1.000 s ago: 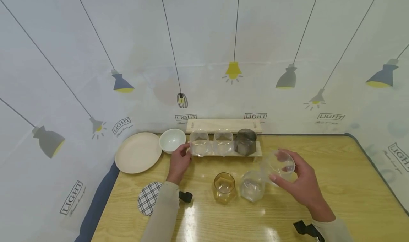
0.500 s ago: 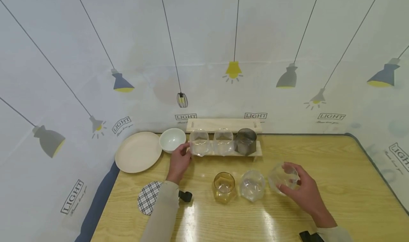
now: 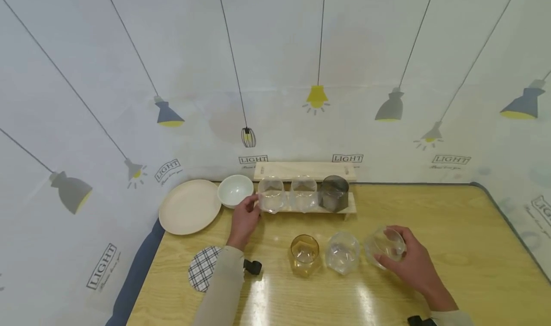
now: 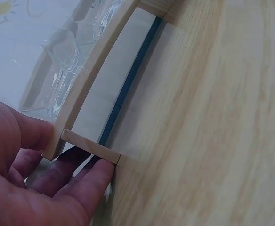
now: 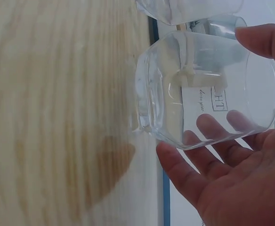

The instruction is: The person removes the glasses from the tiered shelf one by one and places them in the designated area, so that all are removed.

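Observation:
My right hand (image 3: 414, 263) holds a clear faceted glass (image 5: 208, 89), thumb near the rim on one side and fingers round the other. The glass stands about upright, its base right at the tabletop. To its left are another clear glass (image 3: 342, 253) and an amber glass (image 3: 304, 255). At the back, my left hand (image 3: 244, 220) grips the left end of a wooden rack (image 3: 350, 206). In the left wrist view, its thumb is on the plank (image 4: 93, 70) and its fingers are at the short leg (image 4: 93, 147). Two clear glasses (image 3: 271, 195) and a smoky grey glass (image 3: 333, 193) sit on the rack.
A pale bowl (image 3: 235, 191) and a large cream plate (image 3: 190, 207) stand at the back left. Nearer lies a round checked coaster (image 3: 202, 268), partly under the left sleeve. A wall sheet printed with lamps (image 3: 301, 67) rises behind the wooden table (image 3: 465, 249).
My right hand has lowered the clear glass and brought it nearer, to the right of the other clear glass. The glass has gone from tilted to about upright. My left hand stays at the rack.

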Demonstrator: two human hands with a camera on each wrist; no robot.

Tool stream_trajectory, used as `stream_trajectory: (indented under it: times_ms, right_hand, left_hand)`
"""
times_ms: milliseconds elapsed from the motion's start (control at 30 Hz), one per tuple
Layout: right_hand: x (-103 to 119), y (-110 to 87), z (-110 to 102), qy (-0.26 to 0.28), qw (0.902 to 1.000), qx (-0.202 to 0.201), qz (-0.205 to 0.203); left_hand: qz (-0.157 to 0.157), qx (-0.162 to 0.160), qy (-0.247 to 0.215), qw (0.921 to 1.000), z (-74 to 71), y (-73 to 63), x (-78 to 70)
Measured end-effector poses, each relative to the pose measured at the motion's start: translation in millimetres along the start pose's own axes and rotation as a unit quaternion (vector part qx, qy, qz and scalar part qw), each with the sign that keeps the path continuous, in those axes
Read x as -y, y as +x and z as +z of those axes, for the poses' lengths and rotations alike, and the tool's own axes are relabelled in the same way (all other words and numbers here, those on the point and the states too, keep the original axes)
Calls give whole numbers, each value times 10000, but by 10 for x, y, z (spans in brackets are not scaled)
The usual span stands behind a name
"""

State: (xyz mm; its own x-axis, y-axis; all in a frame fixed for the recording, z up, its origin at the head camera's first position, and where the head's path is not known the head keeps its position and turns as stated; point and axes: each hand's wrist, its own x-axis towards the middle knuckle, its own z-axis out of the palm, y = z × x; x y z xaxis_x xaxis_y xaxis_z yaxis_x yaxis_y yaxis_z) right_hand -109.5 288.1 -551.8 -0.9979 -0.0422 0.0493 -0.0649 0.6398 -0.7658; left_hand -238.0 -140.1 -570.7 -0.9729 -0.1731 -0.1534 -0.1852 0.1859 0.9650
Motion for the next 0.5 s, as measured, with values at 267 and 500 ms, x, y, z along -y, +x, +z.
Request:
stream_trajectory:
  times_ms: [267, 500]
  right_hand:
    - [33, -38, -42, -225, 9996, 167, 28]
    - [112, 45, -85, -417, 9984, -22, -380]
  left_hand:
    - [-30, -33, 19, 10000, 9, -24, 29]
    - [114, -48, 2, 9999, 0, -6, 16]
